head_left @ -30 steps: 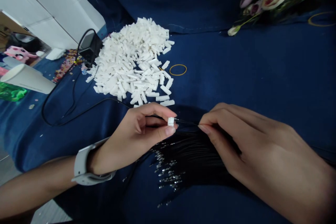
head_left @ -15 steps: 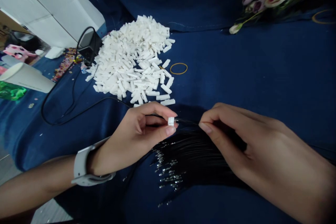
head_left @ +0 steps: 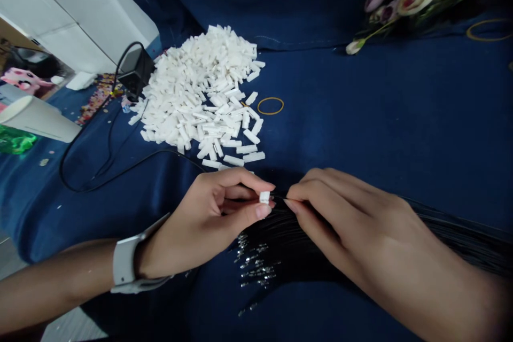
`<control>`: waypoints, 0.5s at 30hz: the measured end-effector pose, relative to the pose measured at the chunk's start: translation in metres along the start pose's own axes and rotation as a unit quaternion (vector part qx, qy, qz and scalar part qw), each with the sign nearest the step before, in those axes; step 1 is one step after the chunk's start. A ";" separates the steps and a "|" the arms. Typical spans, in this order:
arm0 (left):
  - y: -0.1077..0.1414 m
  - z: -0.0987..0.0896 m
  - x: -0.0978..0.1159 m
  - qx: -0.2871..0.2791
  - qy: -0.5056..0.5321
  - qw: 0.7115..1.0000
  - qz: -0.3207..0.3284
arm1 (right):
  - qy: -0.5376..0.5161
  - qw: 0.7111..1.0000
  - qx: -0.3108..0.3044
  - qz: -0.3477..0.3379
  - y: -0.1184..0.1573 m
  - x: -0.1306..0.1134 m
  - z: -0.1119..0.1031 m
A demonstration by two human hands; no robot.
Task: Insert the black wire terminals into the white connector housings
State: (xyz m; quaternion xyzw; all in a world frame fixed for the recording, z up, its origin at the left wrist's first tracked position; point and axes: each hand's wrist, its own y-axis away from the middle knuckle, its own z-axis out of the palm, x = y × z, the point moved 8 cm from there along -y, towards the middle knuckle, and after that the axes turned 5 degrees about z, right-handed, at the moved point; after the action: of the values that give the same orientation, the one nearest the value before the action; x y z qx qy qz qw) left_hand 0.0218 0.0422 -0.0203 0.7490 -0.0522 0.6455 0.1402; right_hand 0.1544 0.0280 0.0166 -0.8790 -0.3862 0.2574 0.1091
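Between the thumb and index fingertip of my left hand [head_left: 228, 206] is a small white connector housing [head_left: 264, 197]. My right hand [head_left: 340, 214] pinches a thin black wire [head_left: 279, 197] close to the housing's right side. The wire's tip is at the housing, but I cannot tell how deep it sits. Below both hands lies a bundle of black wires [head_left: 308, 256], their silver crimped terminals [head_left: 256, 267] fanned out to the left. A large pile of white connector housings [head_left: 200, 85] lies beyond my left hand.
A rubber band [head_left: 270, 106] lies right of the pile. At the left are a black power adapter [head_left: 136, 72] with its cable and a white paper cup [head_left: 40, 119] on its side. Artificial flowers [head_left: 401, 0] lie at the back right on the blue cloth [head_left: 360, 107].
My right hand has moved left with the wire, closing the gap to the connector housing. My left hand sits slightly lower in view, still holding the housing.
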 end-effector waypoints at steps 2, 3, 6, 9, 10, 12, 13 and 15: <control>-0.001 0.001 0.001 0.000 -0.009 1.000 0.003 | 0.003 1.000 -0.001 -0.002 0.000 0.000 0.000; -0.001 0.002 0.001 0.000 -0.011 1.000 0.005 | 0.004 1.000 -0.003 -0.004 -0.001 0.000 0.000; -0.003 0.002 0.001 0.005 -0.011 1.000 0.006 | 0.008 1.000 0.012 -0.006 0.001 -0.001 -0.003; -0.005 0.000 0.000 0.012 -0.003 1.000 0.008 | -0.004 1.000 0.024 -0.019 0.005 -0.005 -0.006; -0.005 -0.001 0.000 0.011 0.000 1.000 0.011 | -0.007 0.999 0.011 -0.029 0.006 -0.008 -0.005; -0.006 -0.002 0.000 0.005 0.002 1.000 0.015 | -0.015 0.998 -0.031 -0.046 0.008 -0.012 0.002; -0.006 -0.002 0.001 0.003 0.002 1.000 0.016 | -0.017 0.997 -0.051 -0.048 0.009 -0.013 0.005; -0.006 -0.002 0.001 0.001 0.000 1.000 0.017 | -0.025 0.996 -0.073 -0.036 0.009 -0.013 0.008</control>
State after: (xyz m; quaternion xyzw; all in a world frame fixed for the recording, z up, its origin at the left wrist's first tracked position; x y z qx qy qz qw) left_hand 0.0213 0.0488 -0.0198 0.7480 -0.0649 0.6479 0.1285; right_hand 0.1484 0.0123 0.0107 -0.8634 -0.4381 0.2461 0.0448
